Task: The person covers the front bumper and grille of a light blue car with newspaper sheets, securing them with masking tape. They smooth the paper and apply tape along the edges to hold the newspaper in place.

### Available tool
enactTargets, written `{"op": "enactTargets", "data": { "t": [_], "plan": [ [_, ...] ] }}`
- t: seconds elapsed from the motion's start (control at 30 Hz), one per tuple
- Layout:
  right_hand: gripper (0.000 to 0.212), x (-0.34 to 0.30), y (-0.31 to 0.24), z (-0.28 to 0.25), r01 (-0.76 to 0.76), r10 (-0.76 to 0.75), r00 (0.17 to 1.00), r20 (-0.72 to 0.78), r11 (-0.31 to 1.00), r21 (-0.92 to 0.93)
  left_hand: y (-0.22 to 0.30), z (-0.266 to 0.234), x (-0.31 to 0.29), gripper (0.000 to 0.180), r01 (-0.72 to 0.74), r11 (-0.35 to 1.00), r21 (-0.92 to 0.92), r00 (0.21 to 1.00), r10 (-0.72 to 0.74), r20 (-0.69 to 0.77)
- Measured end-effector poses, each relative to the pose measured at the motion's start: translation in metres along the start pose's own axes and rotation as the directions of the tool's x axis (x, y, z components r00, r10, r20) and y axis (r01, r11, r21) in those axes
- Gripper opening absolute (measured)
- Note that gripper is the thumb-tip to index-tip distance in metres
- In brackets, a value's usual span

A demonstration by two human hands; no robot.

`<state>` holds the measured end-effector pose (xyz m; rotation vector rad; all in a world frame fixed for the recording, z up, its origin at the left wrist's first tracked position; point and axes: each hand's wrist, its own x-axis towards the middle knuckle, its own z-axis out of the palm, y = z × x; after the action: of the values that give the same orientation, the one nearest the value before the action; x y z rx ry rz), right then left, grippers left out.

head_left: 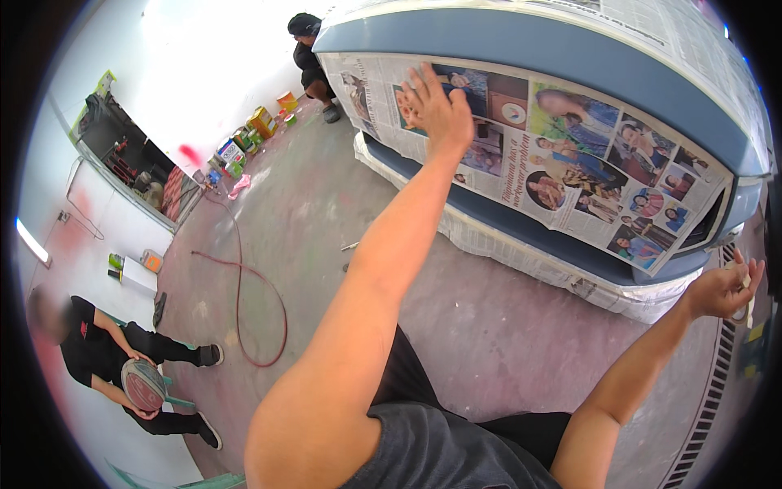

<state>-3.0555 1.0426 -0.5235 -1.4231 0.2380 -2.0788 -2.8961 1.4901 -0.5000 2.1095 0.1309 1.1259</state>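
Observation:
My left hand [440, 114] lies with its fingers spread against a newspaper sheet [562, 175]. The sheet covers the front of a blue-grey vehicle body part [521, 49]; its lower right corner stands a little off the surface. Out to the right, beyond the sheet's edge, my right hand [721, 292] is closed on a small pale thing [744, 282] that looks like a roll of masking tape. The fingers partly hide it. More newspaper [546, 273] is wrapped along the lower edge of the body.
A red hose [239, 301] loops over the floor at left. A seated person [98, 350] holds a basketball [144, 385]. Another person [309, 61] crouches by the far corner. Paint cans [262, 122] line the wall, and a drain grate [707, 395] runs at right.

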Motion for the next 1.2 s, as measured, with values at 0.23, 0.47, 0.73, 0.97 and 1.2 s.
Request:
{"op": "enactTargets", "data": {
  "t": [0.23, 0.47, 0.73, 0.97, 1.2],
  "plan": [
    [0.027, -0.006, -0.024, 0.010, -0.050, 0.050, 0.999, -0.015, 0.998, 0.040, 0.001, 0.002, 0.013, 0.075, 0.062, 0.990, -0.128, 0.997, -0.055, 0.057],
    [0.025, -0.003, -0.010, 0.009, -0.022, 0.023, 1.000, -0.015, 0.998, 0.063, 0.007, -0.002, 0.021, 0.075, 0.017, 0.976, -0.216, 0.999, -0.008, 0.045],
    [0.025, 0.003, 0.004, 0.001, -0.004, 0.006, 1.000, -0.018, 0.995, 0.104, -0.002, -0.009, 0.019, 0.076, 0.129, 0.984, -0.121, 0.990, -0.121, 0.075],
    [0.025, 0.002, 0.010, 0.001, -0.004, 0.004, 1.000, -0.003, 0.996, 0.084, -0.008, -0.001, 0.015, 0.078, 0.086, 0.990, -0.109, 0.995, -0.081, 0.056],
    [0.025, -0.003, 0.003, -0.002, 0.011, -0.011, 1.000, 0.001, 0.999, 0.048, 0.014, -0.010, 0.016, 0.077, 0.090, 0.992, -0.084, 0.988, -0.078, 0.135]
  ]
}}
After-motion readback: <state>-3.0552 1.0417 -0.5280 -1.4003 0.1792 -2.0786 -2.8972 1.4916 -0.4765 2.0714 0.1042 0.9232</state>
